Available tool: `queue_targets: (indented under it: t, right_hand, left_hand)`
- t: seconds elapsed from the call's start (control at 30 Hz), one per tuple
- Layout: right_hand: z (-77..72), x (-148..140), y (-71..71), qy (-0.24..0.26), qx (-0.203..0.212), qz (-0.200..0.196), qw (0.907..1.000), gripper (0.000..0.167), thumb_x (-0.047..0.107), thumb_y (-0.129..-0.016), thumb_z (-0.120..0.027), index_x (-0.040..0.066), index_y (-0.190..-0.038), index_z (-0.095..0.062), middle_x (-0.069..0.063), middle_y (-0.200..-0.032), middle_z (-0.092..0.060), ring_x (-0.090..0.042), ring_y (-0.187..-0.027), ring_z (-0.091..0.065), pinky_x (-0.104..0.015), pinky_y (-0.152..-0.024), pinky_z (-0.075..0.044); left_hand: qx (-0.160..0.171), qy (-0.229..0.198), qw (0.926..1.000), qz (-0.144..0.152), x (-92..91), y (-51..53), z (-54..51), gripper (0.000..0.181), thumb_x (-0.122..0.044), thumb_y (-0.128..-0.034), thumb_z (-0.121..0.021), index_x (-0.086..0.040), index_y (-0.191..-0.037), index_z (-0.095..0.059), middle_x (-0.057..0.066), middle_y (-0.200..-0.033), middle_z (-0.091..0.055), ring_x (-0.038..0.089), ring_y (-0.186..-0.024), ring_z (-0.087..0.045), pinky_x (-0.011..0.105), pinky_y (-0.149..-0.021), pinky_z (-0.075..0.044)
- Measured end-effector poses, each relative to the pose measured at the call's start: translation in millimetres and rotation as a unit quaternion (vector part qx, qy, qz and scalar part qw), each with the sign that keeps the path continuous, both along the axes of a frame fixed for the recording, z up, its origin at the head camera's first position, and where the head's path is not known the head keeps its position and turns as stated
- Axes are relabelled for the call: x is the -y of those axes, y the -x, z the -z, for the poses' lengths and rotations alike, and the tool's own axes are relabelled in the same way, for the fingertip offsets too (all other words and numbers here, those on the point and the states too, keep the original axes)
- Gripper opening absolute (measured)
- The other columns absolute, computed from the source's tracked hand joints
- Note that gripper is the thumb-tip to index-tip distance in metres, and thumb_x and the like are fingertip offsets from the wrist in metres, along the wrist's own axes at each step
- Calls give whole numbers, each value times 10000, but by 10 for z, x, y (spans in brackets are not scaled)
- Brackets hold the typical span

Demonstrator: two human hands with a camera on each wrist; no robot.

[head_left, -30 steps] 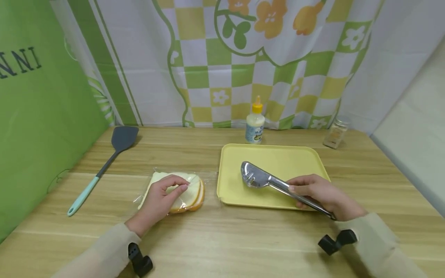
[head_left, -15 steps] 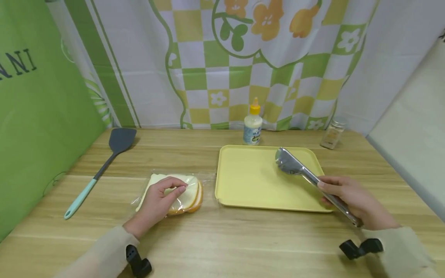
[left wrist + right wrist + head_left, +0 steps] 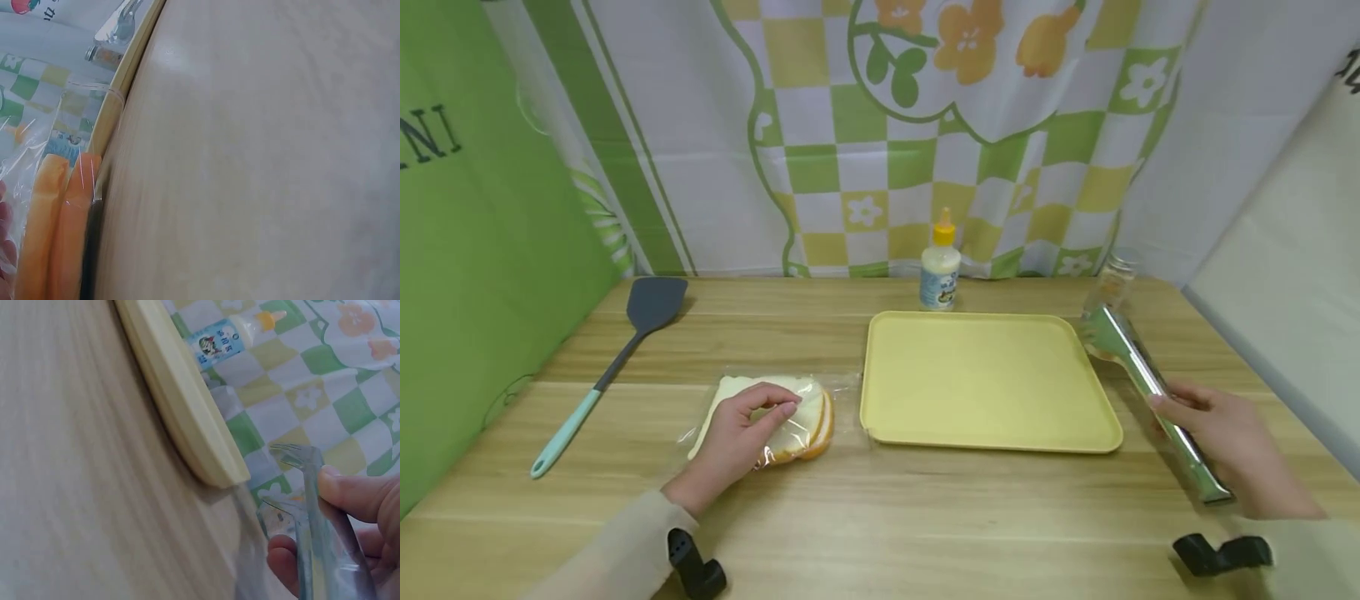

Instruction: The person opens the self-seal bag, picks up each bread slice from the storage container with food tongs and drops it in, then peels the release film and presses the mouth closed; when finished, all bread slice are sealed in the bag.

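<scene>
Tongs (image 3: 1138,367) held over tabletop (image 3: 940,517), just right of yellow tray (image 3: 985,379); I see fingers (image 3: 282,557) of right hand (image 3: 1228,433) gripping them midway. Long axis slants: head forward-left toward glass jar (image 3: 1112,283), tail rearward. Left hand (image 3: 737,433), well apart, pinches clear wrapper (image 3: 844,402) around bread (image 3: 822,427).

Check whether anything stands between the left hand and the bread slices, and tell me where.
Yes: the clear plastic wrap stands between the left hand and the bread slices. It covers the slices directly under the hand, which appears to pinch it. Nothing else visible is in between.
</scene>
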State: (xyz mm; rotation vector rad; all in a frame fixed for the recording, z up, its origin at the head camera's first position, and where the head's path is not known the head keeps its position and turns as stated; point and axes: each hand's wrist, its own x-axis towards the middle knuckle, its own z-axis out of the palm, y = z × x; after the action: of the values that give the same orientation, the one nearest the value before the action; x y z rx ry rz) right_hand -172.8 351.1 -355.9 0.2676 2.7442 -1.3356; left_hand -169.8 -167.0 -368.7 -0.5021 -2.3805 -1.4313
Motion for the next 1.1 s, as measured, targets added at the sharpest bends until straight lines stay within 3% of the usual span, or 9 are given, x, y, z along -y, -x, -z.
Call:
queue_targets:
  t: [0.07, 0.17, 0.43, 0.63, 0.8, 1.1]
  right_hand:
    - [18, -25, -8, -323, -134, 243, 9991, 755, 431, -886, -584, -106, -1360, -343, -145, -1026, -658, -40, -682, -548, -282, -555, -493]
    - [37, -31, -23, -766, -235, 536, 9953, 768, 451, -863, -608, -98, -1346, -373, -327, -1224, -507, 21, -702, -472, -234, -555, -462]
    - [87, 47, -39, -890, -561, 1135, 9879, 755, 426, -832, -658, -68, -1342, -401, -275, -1090, -560, 112, -646, -392, -154, -528, -418]
    - [83, 98, -30, -902, -581, 1154, 9875, 778, 435, -817, -675, -80, -1334, -405, -164, -984, -616, 71, -638, -426, -178, -530, -415]
    - [94, 135, -6, -874, -521, 1302, 9863, 785, 440, -805, -686, -80, -1328, -414, -171, -1018, -590, 35, -654, -430, -179, -532, -412]
    - [107, 163, 54, -781, -267, 1412, 9865, 803, 448, -814, -669, -72, -1353, -381, -285, -1191, -494, -230, -887, -494, -182, -556, -391]
  left_hand:
    - [-25, -23, 10000, 21, 0, 3, -1, 71, -36, -837, -660, -73, -889, -690, 44, -824, -666, 24, -765, -544, 205, -683, -447]
    - [47, -47, 10000, 25, 2, 0, -1, 67, -38, -843, -654, -69, -891, -689, 34, -830, -666, 25, -768, -547, 208, -681, -451]
    - [176, -9, 9998, -40, 15, 16, 14, 66, -42, -846, -652, -74, -890, -688, 23, -834, -666, 27, -784, -556, 192, -700, -452]
    - [188, -85, 9998, -23, 11, 12, 17, 64, -39, -847, -649, -61, -892, -689, 34, -840, -671, 24, -807, -560, 186, -715, -454]
    - [157, -111, 9998, -14, 11, 19, 32, 67, -34, -844, -651, -57, -892, -691, 43, -846, -680, 16, -840, -569, 166, -745, -447]
    - [104, -106, 9999, 24, 18, 22, 31, 64, -33, -846, -647, -48, -893, -689, 35, -836, -681, 21, -835, -568, 180, -736, -452]
